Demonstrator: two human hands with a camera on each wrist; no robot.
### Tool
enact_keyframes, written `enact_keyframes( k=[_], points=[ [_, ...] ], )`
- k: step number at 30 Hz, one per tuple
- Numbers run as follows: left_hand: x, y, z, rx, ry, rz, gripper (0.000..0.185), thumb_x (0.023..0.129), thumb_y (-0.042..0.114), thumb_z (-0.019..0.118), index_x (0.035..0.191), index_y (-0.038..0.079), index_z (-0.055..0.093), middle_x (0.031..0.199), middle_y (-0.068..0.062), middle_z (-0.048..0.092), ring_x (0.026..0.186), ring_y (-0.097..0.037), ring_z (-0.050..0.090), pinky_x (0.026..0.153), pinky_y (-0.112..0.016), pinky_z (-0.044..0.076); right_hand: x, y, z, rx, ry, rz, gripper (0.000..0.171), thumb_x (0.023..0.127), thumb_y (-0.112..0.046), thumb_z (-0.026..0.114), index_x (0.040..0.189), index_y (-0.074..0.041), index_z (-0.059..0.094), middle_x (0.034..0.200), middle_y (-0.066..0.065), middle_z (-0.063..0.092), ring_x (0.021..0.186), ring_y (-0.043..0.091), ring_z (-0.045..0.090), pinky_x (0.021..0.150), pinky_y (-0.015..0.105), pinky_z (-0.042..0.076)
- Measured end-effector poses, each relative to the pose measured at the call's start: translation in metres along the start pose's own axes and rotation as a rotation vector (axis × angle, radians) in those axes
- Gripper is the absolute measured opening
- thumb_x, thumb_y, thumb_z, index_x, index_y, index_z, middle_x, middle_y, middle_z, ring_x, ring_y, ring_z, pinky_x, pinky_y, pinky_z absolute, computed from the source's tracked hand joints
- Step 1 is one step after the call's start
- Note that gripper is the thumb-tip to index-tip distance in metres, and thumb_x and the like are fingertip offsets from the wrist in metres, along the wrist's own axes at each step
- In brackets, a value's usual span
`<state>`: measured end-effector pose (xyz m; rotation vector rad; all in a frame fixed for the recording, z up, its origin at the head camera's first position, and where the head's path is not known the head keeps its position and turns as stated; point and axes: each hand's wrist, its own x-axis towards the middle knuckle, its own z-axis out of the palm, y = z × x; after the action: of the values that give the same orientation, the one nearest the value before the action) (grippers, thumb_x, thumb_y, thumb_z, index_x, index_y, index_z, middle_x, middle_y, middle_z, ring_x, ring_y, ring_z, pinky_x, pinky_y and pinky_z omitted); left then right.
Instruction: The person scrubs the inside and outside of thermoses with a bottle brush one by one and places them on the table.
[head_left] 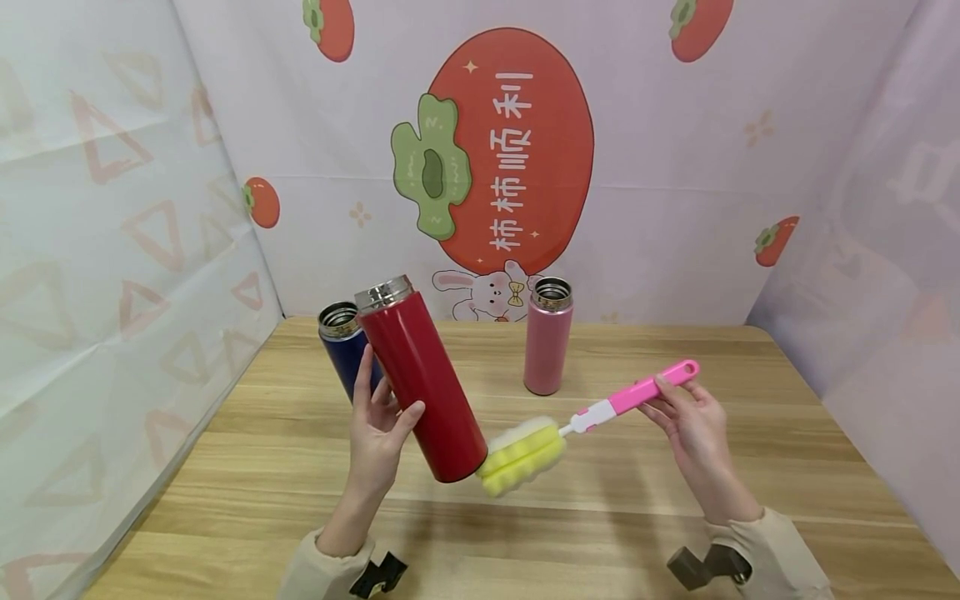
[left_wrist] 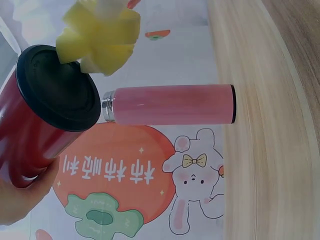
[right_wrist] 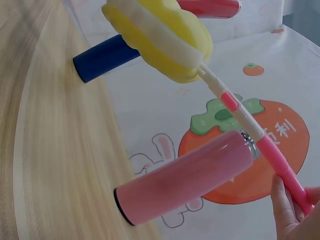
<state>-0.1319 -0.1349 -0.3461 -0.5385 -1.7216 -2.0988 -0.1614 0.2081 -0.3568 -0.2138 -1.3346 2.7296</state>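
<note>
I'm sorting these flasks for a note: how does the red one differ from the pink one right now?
The red flask is held off the table, tilted, gripped by the left hand; the pink flask stands upright on the table, untouched. The red one looks taller and wider than the pink one. The yellow sponge brush sits by the red flask's black base, well away from the pink one. Both are lidless with silver rims.

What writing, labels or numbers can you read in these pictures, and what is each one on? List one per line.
"柿柿顺利": white characters down the big red persimmon printed on the backdrop.
Red flask, blue flask, pink flask: no label or number shows.
Brush: no text shows.
</note>
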Motion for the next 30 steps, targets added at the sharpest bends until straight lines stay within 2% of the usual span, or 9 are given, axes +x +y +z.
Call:
enact_keyframes(
  k=[5,11,16,20,23,24,25,28,30],
  points=[
    [0.0,0.002,0.001,-0.001,-0.012,-0.013,0.08,0.081,-0.013,0.05,0.143,0.019,0.011,0.128,-0.008,0.043,0.106,-0.021,0.053,0.082,-0.032,0.046,0.007,0.005,-0.009,-0.003,-0.013,-0.04,0.018,0.08,-0.003,0.063,0.092,-0.002,0.05,0.075,0.009,0.065,0.069,0.018,0.065,0.07,0.032,0.05],
    [0.002,-0.002,0.002,0.009,-0.006,-0.039,0.083,0.078,-0.014,0.053,0.142,0.019,0.012,0.129,-0.011,0.041,0.105,-0.022,0.053,0.083,-0.033,0.046,0.041,0.026,-0.055,-0.044,-0.039,-0.168,0.023,0.08,-0.001,0.062,0.099,0.001,0.05,0.081,0.016,0.066,0.074,0.025,0.065,0.072,0.039,0.048],
    [0.004,-0.008,0.004,0.038,0.022,-0.096,0.084,0.077,-0.013,0.057,0.141,0.019,0.012,0.125,-0.011,0.043,0.104,-0.021,0.054,0.082,-0.032,0.046,0.043,0.021,-0.064,-0.007,-0.033,-0.198,0.023,0.081,0.001,0.06,0.1,0.0,0.048,0.081,0.017,0.066,0.072,0.026,0.065,0.071,0.041,0.048],
    [0.009,-0.016,0.005,0.036,0.049,-0.143,0.086,0.074,-0.012,0.061,0.14,0.02,0.015,0.12,-0.009,0.044,0.104,-0.022,0.052,0.082,-0.031,0.046,0.062,0.028,-0.101,-0.008,-0.053,-0.247,0.026,0.082,0.002,0.058,0.106,-0.001,0.05,0.087,0.02,0.065,0.076,0.03,0.064,0.071,0.044,0.047],
    [0.013,-0.023,0.004,0.047,0.051,-0.15,0.087,0.072,-0.011,0.064,0.138,0.021,0.016,0.118,-0.008,0.043,0.104,-0.024,0.051,0.083,-0.031,0.046,0.073,0.03,-0.126,-0.027,-0.064,-0.284,0.031,0.082,0.004,0.057,0.111,-0.002,0.049,0.092,0.023,0.064,0.081,0.033,0.063,0.073,0.046,0.046],
    [0.014,-0.026,0.004,0.059,0.049,-0.15,0.087,0.072,-0.01,0.065,0.138,0.021,0.017,0.118,-0.008,0.042,0.104,-0.025,0.051,0.083,-0.031,0.046,0.074,0.029,-0.131,0.001,-0.079,-0.295,0.032,0.082,0.006,0.055,0.112,0.0,0.049,0.093,0.026,0.063,0.083,0.036,0.062,0.073,0.048,0.045],
    [0.016,-0.029,0.004,0.074,0.049,-0.149,0.087,0.072,-0.008,0.066,0.138,0.021,0.017,0.119,-0.007,0.042,0.105,-0.024,0.051,0.083,-0.03,0.046,0.07,0.024,-0.129,0.008,-0.093,-0.285,0.032,0.082,0.008,0.054,0.112,-0.001,0.049,0.093,0.025,0.063,0.083,0.037,0.062,0.073,0.047,0.045],
    [0.02,-0.039,0.002,0.127,0.062,-0.139,0.086,0.072,-0.005,0.068,0.137,0.021,0.017,0.121,-0.007,0.039,0.105,-0.023,0.05,0.082,-0.028,0.046,0.061,0.016,-0.126,0.008,-0.111,-0.345,0.032,0.082,0.009,0.053,0.113,0.002,0.047,0.092,0.027,0.062,0.083,0.038,0.061,0.073,0.048,0.045],
    [0.023,-0.046,0.001,0.168,0.079,-0.136,0.086,0.072,-0.003,0.068,0.137,0.02,0.016,0.122,-0.006,0.038,0.105,-0.022,0.049,0.082,-0.027,0.046,0.046,0.004,-0.111,0.032,-0.11,-0.341,0.031,0.081,0.011,0.053,0.111,0.002,0.047,0.089,0.027,0.062,0.081,0.037,0.062,0.072,0.047,0.045]
  ],
)
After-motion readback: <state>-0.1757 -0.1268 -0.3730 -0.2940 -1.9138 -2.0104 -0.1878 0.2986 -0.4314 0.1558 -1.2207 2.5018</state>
